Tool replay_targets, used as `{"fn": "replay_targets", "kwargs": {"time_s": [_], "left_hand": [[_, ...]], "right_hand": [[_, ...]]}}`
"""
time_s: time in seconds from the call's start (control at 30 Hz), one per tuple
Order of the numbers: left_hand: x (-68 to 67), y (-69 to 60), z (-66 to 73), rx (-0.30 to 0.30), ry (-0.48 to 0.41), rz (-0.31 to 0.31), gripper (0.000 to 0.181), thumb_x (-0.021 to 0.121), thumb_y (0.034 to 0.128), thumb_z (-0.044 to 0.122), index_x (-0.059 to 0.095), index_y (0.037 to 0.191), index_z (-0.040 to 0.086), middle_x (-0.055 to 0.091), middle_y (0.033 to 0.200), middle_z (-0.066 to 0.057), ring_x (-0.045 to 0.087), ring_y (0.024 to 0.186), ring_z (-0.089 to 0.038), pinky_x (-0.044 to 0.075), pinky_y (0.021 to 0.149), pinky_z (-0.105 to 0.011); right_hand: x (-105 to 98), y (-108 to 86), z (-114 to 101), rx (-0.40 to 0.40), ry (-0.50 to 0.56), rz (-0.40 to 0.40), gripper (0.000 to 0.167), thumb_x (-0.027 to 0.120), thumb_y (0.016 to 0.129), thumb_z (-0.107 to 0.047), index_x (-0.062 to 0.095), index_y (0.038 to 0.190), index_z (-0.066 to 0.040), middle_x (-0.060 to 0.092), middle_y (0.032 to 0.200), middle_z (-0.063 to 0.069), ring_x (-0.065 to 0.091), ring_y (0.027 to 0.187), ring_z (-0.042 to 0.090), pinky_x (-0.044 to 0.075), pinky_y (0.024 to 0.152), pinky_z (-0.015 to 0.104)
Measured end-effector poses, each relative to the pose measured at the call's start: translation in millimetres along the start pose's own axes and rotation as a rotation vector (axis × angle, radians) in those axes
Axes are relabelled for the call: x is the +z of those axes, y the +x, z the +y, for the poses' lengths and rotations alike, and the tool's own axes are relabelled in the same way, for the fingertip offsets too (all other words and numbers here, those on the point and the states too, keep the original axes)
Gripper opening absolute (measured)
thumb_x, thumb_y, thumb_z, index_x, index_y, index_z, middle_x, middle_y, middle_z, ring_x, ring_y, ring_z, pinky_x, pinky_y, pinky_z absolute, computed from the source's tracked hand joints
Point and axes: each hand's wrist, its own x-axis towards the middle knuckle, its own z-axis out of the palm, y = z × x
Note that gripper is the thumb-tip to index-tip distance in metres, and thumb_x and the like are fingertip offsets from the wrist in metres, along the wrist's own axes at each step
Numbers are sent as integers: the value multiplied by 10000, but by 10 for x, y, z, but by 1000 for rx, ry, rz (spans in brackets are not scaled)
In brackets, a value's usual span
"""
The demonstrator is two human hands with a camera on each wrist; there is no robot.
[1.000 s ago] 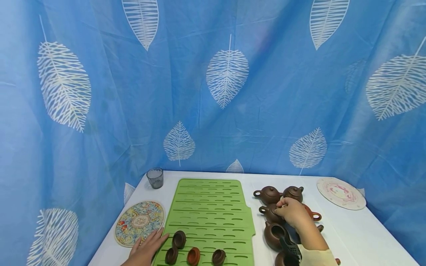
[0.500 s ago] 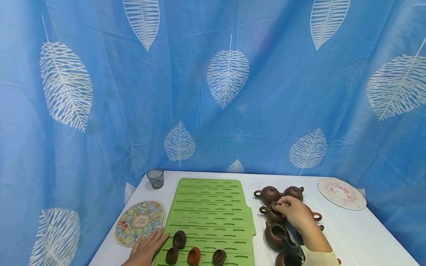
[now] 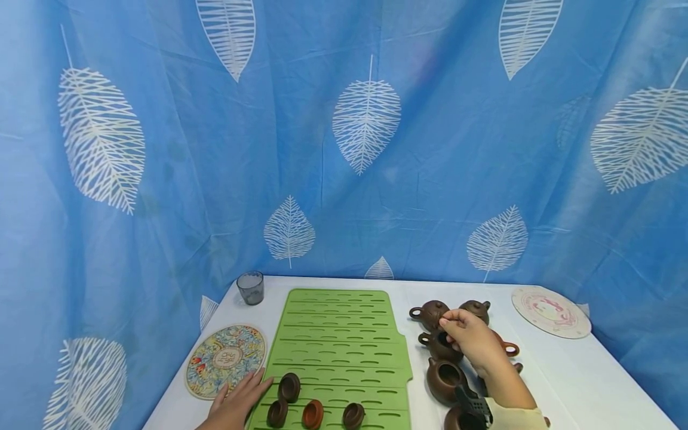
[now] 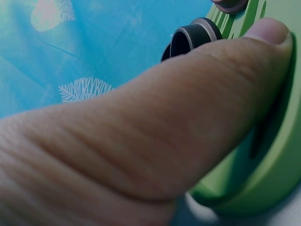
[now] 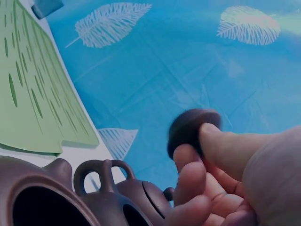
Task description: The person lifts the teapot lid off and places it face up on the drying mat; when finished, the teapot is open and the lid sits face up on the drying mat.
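Note:
My right hand (image 3: 475, 341) pinches a dark brown teapot lid (image 5: 186, 132) between thumb and fingertips; the right wrist view shows it tilted and raised above the pots. Just below that hand stands a brown teapot (image 3: 438, 347), its mouth uncovered. Nearer to me is another brown teapot (image 3: 439, 385), also lidless. My left hand (image 3: 240, 399) rests with straight fingers at the left edge of the green mat (image 3: 344, 334); its thumb lies on the mat rim in the left wrist view. On the mat lie several dark lids (image 3: 290, 387) and a reddish lid (image 3: 312, 414).
Behind the right hand stand two lidded teapots (image 3: 430, 313), and a red pot (image 3: 507, 346) is partly hidden by the arm. A patterned round mat (image 3: 226, 361) lies left, a grey glass (image 3: 251, 288) back left, a pink-and-white round mat (image 3: 550, 312) at right.
My right hand has lifted the lid off the brown teapot and risen slightly, baring the pot's mouth. The left hand stays in place.

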Motion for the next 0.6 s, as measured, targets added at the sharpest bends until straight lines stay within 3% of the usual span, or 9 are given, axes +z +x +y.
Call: {"fn": "replay_targets", "kwargs": {"time_s": [0.2,0.43,0.6], "left_hand": [[-8,-17,31,5,-5,6,1037,805,830,650,414,1604,81,314,1668,-281,264,1493,-598,119,1177,-950],[-11,-13,37,5,-10,4,1039,805,828,652,413,1605,84,311,1668,-283,259,1495,-598,113,1180,-949],[-6,-14,35,-3,-12,0,1039,804,829,653,415,1604,81,311,1672,-277,256,1498,-596,110,1178,-949]], "right_hand": [[15,2,9,41,136,-57,275,515,1112,-122,510,1299,80,732,1098,103,619,776,99,587,557,179],[-34,-9,61,89,420,-206,350,395,1147,-88,349,1464,51,689,1185,-51,582,829,2,549,579,59],[-33,-11,55,77,481,-219,309,376,1149,-93,357,1437,17,684,1167,-69,543,816,5,506,573,60]]}}
